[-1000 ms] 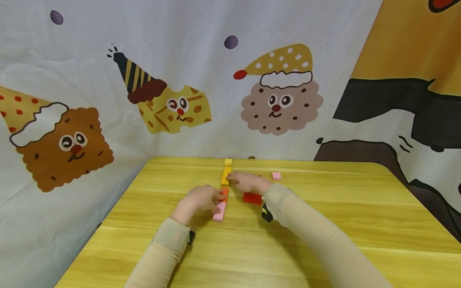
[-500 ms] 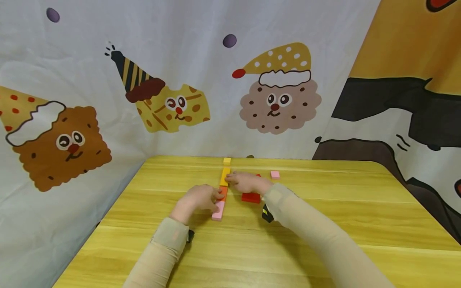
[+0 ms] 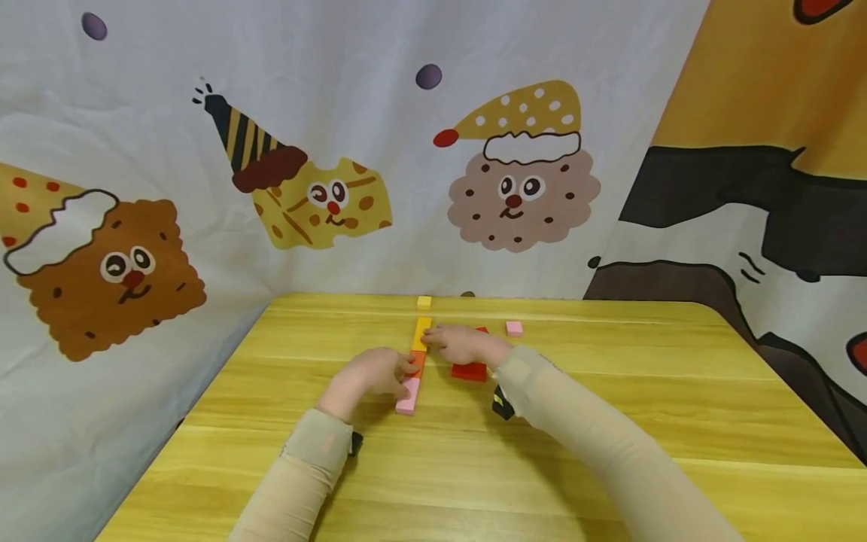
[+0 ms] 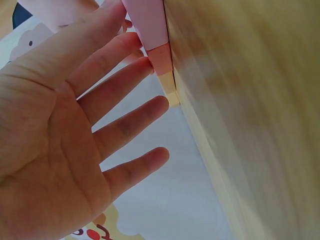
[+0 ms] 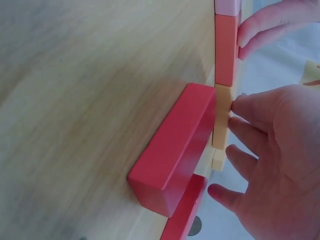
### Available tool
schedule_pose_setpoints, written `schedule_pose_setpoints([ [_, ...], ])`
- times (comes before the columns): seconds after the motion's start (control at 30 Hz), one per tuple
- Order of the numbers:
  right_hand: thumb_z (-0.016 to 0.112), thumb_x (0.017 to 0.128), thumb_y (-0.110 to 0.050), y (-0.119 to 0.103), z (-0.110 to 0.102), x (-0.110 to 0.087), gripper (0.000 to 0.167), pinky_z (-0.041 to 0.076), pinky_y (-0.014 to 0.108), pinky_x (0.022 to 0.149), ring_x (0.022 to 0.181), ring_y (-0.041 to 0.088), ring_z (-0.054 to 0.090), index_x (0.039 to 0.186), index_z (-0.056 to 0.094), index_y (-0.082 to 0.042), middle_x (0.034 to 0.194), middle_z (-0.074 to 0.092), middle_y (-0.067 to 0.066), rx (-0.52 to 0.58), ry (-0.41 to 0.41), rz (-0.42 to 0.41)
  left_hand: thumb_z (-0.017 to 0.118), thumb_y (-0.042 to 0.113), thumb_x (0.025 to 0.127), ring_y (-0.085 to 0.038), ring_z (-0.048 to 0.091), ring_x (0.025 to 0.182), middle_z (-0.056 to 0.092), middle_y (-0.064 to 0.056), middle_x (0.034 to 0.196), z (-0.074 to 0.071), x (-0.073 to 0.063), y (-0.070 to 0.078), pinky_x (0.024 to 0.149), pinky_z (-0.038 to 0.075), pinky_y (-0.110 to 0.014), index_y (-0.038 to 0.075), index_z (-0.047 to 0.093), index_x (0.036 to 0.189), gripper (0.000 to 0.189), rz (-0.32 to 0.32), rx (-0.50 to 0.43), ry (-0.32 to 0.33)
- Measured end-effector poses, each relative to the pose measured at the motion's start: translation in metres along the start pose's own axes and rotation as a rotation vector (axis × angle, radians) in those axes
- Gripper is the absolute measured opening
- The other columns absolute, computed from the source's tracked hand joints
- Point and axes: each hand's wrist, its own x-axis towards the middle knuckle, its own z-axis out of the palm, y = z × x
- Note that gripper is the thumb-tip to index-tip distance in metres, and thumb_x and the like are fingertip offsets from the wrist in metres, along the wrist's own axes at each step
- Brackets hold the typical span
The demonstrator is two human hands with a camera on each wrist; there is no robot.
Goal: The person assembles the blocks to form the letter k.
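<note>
The left hand (image 3: pixel 371 374) has its fingers straight and spread, pinching nothing; its thumb is at the pink block (image 4: pixel 147 22) and its nearest fingertips are at the side of the orange block (image 5: pixel 226 50); the right hand (image 3: pixel 466 346) also has its fingers apart and loosely extended, its thumb and forefinger at the side of the amber block (image 5: pixel 222 117) without closing round it; these three blocks lie flat, end to end in a row on the table (image 3: pixel 433 489), pink nearest the person, orange in the middle, amber farthest; just beyond the amber end sits a small yellow block (image 3: pixel 424 302), a narrow gap between them in the head view; to the right of the row and apart from it, under the right hand's reach, is a red block (image 3: pixel 470 373), with a second red block (image 3: pixel 483 330) farther off and partly hidden by the hand; whether the two reds touch, I cannot tell; a small pink square (image 3: pixel 515 329) lies right of them, near the far edge; both arms wear beige sleeves (image 3: pixel 596 436); behind the table hangs a pale cloth (image 3: pixel 413 196) printed with a cheese, a biscuit and a round cookie in party hats.
</note>
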Motion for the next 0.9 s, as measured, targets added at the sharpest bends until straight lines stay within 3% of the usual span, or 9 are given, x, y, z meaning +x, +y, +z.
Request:
schedule_pose_setpoints([
  [0.3,0.041,0.103,-0.011,-0.0039,-0.0005,-0.0032,0.045,0.020,0.043,0.116,0.143,0.033,0.023,0.148,0.041,-0.007,0.155,0.032,0.010,-0.009,-0.011,-0.012,0.078,0.022,0.081,-0.021,0.056,0.114,0.051,0.003,0.143,-0.0004,-0.0011,0.0008,0.093,0.046,-0.037,0.014,0.063,0.130,0.052,0.011,0.016,0.007],
  [0.9,0.042,0.103,-0.012,-0.0058,0.0007,-0.0028,0.046,0.021,0.041,0.116,0.143,0.031,0.023,0.149,0.038,-0.009,0.155,0.031,0.010,-0.010,-0.023,-0.003,0.078,0.023,0.081,-0.021,0.057,0.113,0.050,0.004,0.143,-0.0017,-0.0042,0.0020,0.090,0.047,-0.037,0.013,0.064,0.130,0.052,-0.007,-0.018,0.011],
])
